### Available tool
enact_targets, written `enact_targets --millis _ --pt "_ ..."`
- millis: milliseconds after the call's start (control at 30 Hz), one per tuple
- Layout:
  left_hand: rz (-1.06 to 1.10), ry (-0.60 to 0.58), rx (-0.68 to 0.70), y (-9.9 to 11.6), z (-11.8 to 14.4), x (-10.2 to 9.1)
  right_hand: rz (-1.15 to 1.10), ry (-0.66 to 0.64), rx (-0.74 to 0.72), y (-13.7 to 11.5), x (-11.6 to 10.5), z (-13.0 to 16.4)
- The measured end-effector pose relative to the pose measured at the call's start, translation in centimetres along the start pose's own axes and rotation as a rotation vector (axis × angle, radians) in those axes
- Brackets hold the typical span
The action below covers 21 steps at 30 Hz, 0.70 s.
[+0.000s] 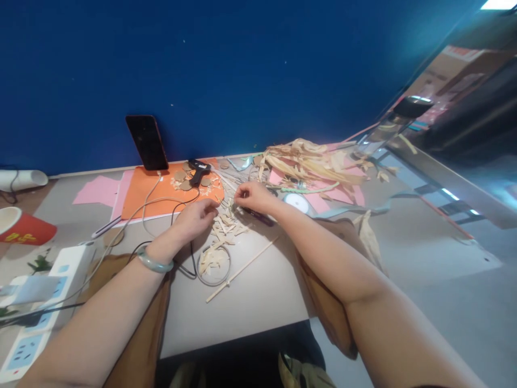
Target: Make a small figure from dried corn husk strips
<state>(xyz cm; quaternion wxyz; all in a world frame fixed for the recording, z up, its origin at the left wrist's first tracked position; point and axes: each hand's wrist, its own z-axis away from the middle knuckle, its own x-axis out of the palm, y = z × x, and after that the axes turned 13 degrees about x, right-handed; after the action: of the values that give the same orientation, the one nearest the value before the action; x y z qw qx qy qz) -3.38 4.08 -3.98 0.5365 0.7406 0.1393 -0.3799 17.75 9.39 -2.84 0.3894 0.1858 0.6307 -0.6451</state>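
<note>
Two hands over the bench (250, 302), both at the pile of pale straw scraps (224, 226). Left hand (197, 215) resting just left of the scraps, fingers curled loosely, grip half closed; whether anything is pinched, impossible to tell. One green bangle (155, 262) on that wrist. Right hand (252, 196) just right of the scraps, fingertips drawn together over a thin pale sliver, grip nearly closed; contents too small to make out for sure. One dark pen-like tool (258, 216) lying under that hand, touching the scraps' right edge.

One long wooden stick (242, 269) slanting below the scraps. One wire ring (214, 267) just below them, holding more cuttings. One orange sheet (169, 188) behind and left of the scraps, bearing one black glue gun (198, 171) and several brown discs. One dark phone (147, 143) propped upright against the blue wall, behind the orange sheet. One heap of dried husks (311, 161) behind and right of the scraps. One roll of white tape (297, 202) right of the scraps. One red paper cup (24, 226) far left. Two white power strips (44, 302) left of the scraps, well apart from them.
</note>
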Motion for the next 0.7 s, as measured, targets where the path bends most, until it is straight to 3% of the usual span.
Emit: enact_targets --millis 233,400,500,700 --pt "-0.043 0.174 0.052 -0.1 -0.2 0.4 -0.009 -0.043 -0.161 -0.2 0.7 0.2" --pt "0.016 0.123 0.116 0.2 -0.1 0.6 -0.075 -0.091 -0.310 -0.9 1.1 0.8" --pt "0.043 0.112 0.093 0.6 0.0 0.5 -0.138 -0.108 -0.323 -1.3 1.1 1.0" --pt "0.206 0.226 0.056 0.6 -0.2 0.6 -0.262 -0.149 -0.276 -1.6 0.7 1.1"
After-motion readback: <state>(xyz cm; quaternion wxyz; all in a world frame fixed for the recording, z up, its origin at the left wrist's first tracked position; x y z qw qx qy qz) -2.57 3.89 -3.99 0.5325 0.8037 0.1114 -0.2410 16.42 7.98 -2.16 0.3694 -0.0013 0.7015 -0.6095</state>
